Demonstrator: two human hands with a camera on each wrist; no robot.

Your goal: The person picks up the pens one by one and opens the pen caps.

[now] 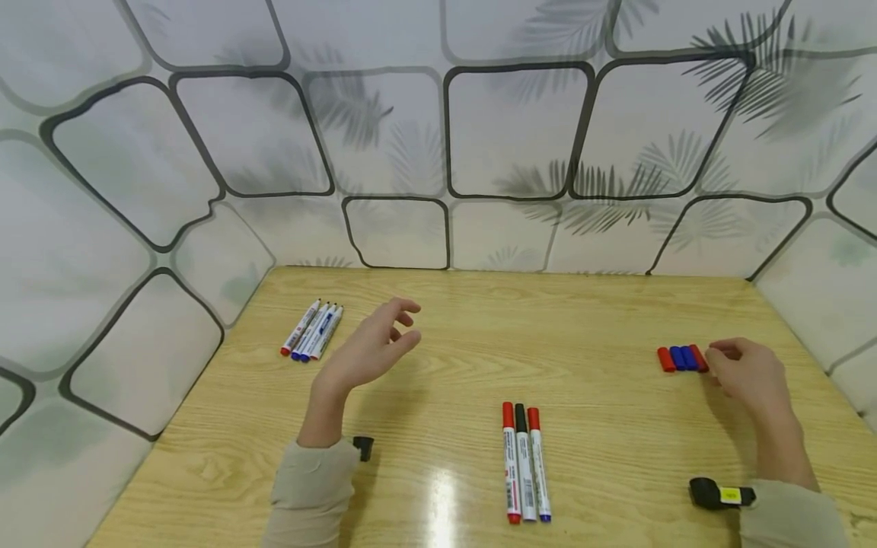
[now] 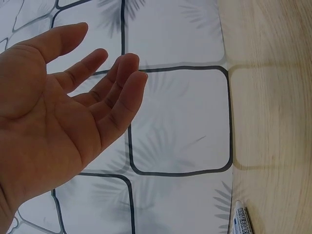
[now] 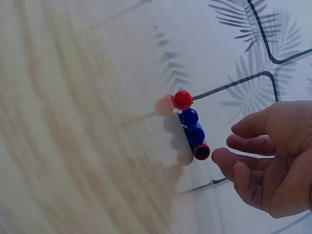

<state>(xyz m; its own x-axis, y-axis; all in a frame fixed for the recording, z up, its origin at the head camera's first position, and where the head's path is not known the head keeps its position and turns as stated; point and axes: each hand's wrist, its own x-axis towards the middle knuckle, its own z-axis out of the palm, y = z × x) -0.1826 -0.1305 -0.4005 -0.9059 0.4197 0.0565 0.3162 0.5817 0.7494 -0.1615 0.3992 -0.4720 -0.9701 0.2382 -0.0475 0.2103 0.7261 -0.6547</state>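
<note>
My left hand [image 1: 373,342] hovers above the table, palm up in the left wrist view, fingers loosely bent and holding nothing. Beside it lie several uncapped whiteboard markers [image 1: 313,330] in a row, dark tips pointing away. At the right, a row of marker caps [image 1: 682,358] rests on the table, two blue ones between two red ones. My right hand [image 1: 750,377] is just right of the outer red cap [image 3: 201,151]. In the right wrist view its relaxed fingers stand a little apart from that cap, with nothing held.
Three capped markers [image 1: 524,462], with red, black and red caps, lie side by side at the front middle of the wooden table [image 1: 438,342]. A patterned wall [image 1: 514,137] rises behind the table and at both sides. A black strap device [image 1: 719,495] sits at the right wrist.
</note>
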